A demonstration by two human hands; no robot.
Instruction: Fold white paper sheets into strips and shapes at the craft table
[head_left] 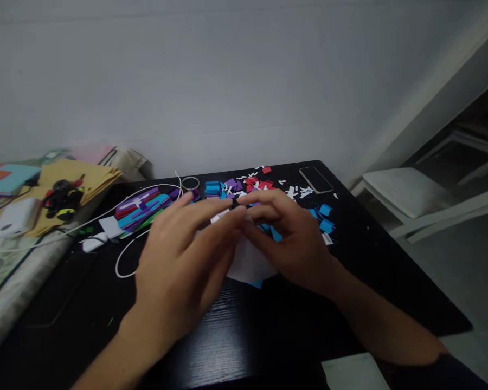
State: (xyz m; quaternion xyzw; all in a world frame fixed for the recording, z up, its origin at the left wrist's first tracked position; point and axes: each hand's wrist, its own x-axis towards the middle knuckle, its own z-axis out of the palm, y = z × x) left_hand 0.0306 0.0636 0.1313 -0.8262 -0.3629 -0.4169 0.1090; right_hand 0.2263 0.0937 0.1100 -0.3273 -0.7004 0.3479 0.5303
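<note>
My left hand and my right hand meet over the middle of the black table, fingertips together. The fingers of both are bent into a pinch, and what lies between them is mostly hidden. A pale bit shows at the tips, too small to name. Below the hands lies a white sheet of paper, partly covered by them. One blue paper piece sticks out from under its near edge. Beyond the fingers are scattered blue pieces, red pieces and white paper scraps.
A phone lies at the far right corner of the table. Left of my hands are coloured strips, a looped white cable and a roll of tape. Envelopes sit further left. A white chair stands at right.
</note>
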